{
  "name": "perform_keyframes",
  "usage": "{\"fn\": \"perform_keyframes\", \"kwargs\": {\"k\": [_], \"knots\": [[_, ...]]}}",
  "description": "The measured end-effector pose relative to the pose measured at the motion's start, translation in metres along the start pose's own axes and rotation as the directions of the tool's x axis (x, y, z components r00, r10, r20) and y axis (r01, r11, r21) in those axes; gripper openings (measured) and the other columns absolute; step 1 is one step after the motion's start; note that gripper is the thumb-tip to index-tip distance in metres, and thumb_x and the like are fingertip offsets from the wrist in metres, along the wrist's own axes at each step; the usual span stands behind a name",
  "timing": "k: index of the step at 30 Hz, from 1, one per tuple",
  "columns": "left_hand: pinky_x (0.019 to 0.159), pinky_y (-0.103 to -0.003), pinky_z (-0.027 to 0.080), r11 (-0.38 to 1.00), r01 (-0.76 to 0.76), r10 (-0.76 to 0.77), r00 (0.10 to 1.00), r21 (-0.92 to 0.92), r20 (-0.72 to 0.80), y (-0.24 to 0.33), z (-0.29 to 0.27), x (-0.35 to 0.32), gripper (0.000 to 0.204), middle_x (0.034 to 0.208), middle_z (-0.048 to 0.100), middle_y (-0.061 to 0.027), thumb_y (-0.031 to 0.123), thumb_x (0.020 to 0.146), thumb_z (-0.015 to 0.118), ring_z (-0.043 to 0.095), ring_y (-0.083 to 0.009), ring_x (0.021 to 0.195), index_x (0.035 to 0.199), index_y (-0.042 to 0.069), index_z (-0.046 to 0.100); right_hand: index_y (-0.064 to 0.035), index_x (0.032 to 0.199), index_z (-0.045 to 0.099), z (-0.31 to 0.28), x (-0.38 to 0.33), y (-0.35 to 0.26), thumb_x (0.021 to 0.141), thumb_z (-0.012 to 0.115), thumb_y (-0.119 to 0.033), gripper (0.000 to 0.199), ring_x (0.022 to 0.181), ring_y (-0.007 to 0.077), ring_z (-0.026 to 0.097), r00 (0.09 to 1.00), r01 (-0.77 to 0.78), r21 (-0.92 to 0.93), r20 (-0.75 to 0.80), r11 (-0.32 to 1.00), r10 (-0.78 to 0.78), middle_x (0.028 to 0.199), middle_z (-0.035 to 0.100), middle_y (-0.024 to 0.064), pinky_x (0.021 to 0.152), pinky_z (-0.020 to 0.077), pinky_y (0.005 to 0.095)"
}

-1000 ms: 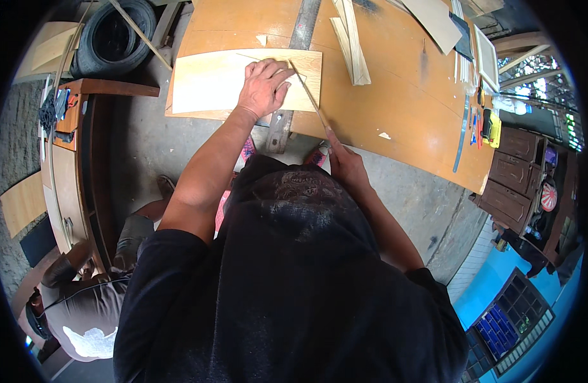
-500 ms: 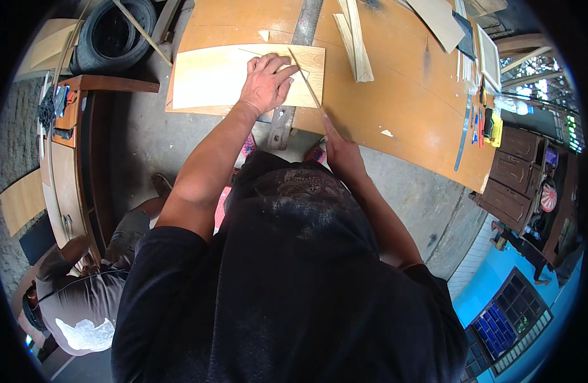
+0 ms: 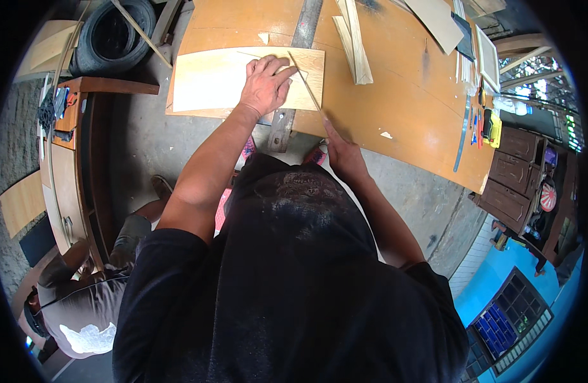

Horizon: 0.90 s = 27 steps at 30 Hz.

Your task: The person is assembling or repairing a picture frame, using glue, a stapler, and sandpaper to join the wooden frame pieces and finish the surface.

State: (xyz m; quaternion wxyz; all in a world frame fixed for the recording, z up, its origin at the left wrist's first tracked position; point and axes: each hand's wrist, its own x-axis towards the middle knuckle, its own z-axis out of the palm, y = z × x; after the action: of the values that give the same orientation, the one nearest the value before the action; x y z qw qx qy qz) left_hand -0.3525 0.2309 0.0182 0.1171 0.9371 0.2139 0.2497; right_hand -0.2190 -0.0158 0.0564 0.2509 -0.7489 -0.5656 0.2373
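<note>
A pale wooden board (image 3: 208,80) lies across the near side of a brown-topped worktable. My left hand (image 3: 266,85) presses on it from above, fingers apart and slightly bent. Just right of those fingers, a thin hand saw (image 3: 306,82) crosses the right part of the board, seen nearly edge-on. Its near end goes into my right hand (image 3: 345,153), which is closed around the handle below the board's near edge. The handle itself is mostly hidden by the hand. A faint pencil line runs along the board near its far edge.
Narrow wood strips (image 3: 354,51) lie on the worktable (image 3: 409,96). At its right end are a blue metal ruler (image 3: 462,134) and a yellow tool (image 3: 496,127). A tyre (image 3: 113,35) stands far left. A person (image 3: 83,300) sits low at left, beside a wooden cabinet (image 3: 105,85).
The saw and my right hand have shifted very slightly toward me. My left hand stays in place on the board. The seated person at left has moved a little.
</note>
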Motion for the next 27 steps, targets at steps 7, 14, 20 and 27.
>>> {"fn": "perform_keyframes", "kwargs": {"k": [7,14,20,27], "knots": [[0.102,-0.044,0.033,1.0,0.009,-0.009,1.0,-0.029,-0.008,0.001,-0.001,0.0,0.034,0.123,0.061,-0.0012,0.016,0.082,0.062,0.05,-0.0229,0.119,0.116,0.019,0.068,-0.0209,0.153,0.035,-0.009,-0.038,0.008,0.098,0.053,-0.016,0.058,0.081,0.0458,0.066,0.977,-0.168,0.052,0.138,0.984,0.16,0.09,0.067,0.0251,0.075,0.0531,0.0513],[0.102,-0.045,0.033,0.998,0.059,-0.059,0.998,-0.018,-0.01,0.0,-0.001,0.002,0.034,0.123,0.06,-0.0014,0.015,0.082,0.063,0.05,-0.024,0.12,0.115,0.018,0.068,-0.0172,0.152,0.038,0.002,-0.018,-0.002,0.097,0.053,-0.011,0.057,0.083,0.0439,0.067,0.989,-0.137,0.135,0.067,0.981,0.129,0.087,0.066,0.0267,0.076,0.0535,0.0486],[0.101,-0.044,0.033,0.998,0.005,-0.006,1.0,-0.056,-0.017,-0.002,-0.002,-0.002,0.034,0.122,0.061,-0.0008,0.016,0.082,0.062,0.05,-0.0235,0.119,0.115,0.018,0.068,-0.0188,0.152,0.038,-0.018,-0.043,-0.005,0.097,0.053,-0.014,0.057,0.083,0.0466,0.066,0.975,-0.184,0.131,0.146,0.974,0.165,0.094,0.066,0.0281,0.077,0.0535,0.0502],[0.105,-0.044,0.032,0.999,0.028,-0.026,0.998,-0.031,0.053,0.002,-0.006,0.001,0.036,0.124,0.062,-0.0037,0.019,0.085,0.061,0.05,-0.0265,0.121,0.121,0.018,0.068,-0.0179,0.152,0.038,0.004,-0.001,0.0,0.097,0.053,-0.009,0.058,0.088,0.0443,0.067,1.0,-0.007,0.004,-0.009,1.0,0.007,0.095,0.066,0.0302,0.081,0.0528,0.05]]}}
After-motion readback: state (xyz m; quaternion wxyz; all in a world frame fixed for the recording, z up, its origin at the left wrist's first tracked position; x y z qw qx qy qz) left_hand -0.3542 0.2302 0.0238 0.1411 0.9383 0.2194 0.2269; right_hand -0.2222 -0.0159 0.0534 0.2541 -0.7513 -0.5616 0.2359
